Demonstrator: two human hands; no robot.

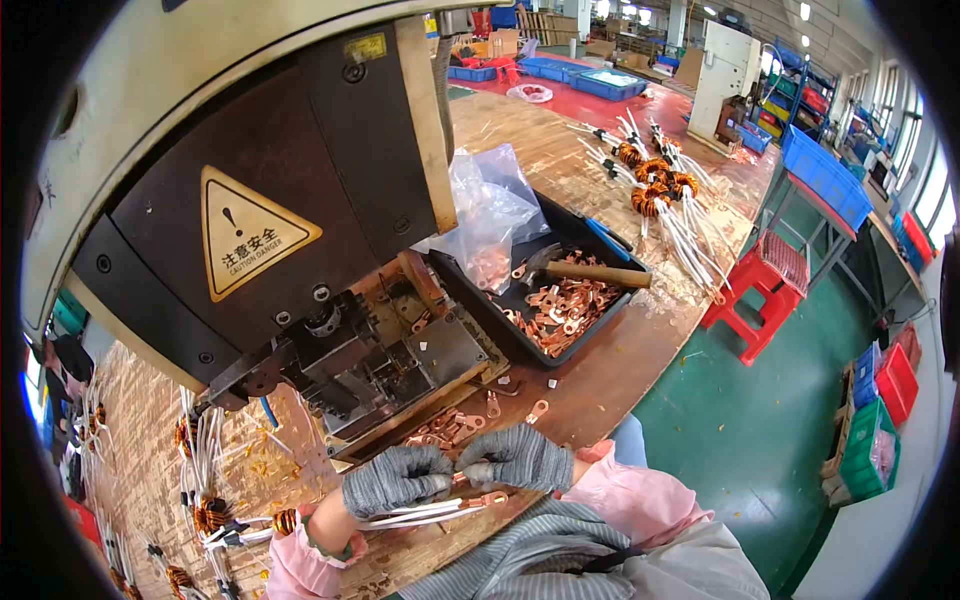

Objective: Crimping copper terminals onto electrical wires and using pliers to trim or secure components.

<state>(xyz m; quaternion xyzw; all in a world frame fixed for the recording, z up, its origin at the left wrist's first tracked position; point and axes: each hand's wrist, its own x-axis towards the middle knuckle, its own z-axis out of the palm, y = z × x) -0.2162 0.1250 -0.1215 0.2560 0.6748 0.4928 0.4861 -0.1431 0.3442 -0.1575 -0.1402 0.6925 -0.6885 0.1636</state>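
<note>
Grey knit gloves cover both hands, which meet at the table's front edge before the press machine [390,350]. My left hand [400,482] is closed around a white wire, its end hidden by the fingers. With fingertips pinched together, my right hand [515,458] holds a copper cable lug [459,478], partly hidden between the hands. Just below, white wires [425,514] run from a copper-wound coil [285,522] by my left wrist; a copper lug [488,500] sits on one end. Loose copper lugs [450,428] lie in a pile just beyond my hands.
Right of the press, a black tray [553,357] holds copper lugs, a plastic bag [485,205] and a hammer [600,273]. Wired coils [650,185] lie farther back; more [210,515] lie at left. A red stool [757,300] stands right of the table.
</note>
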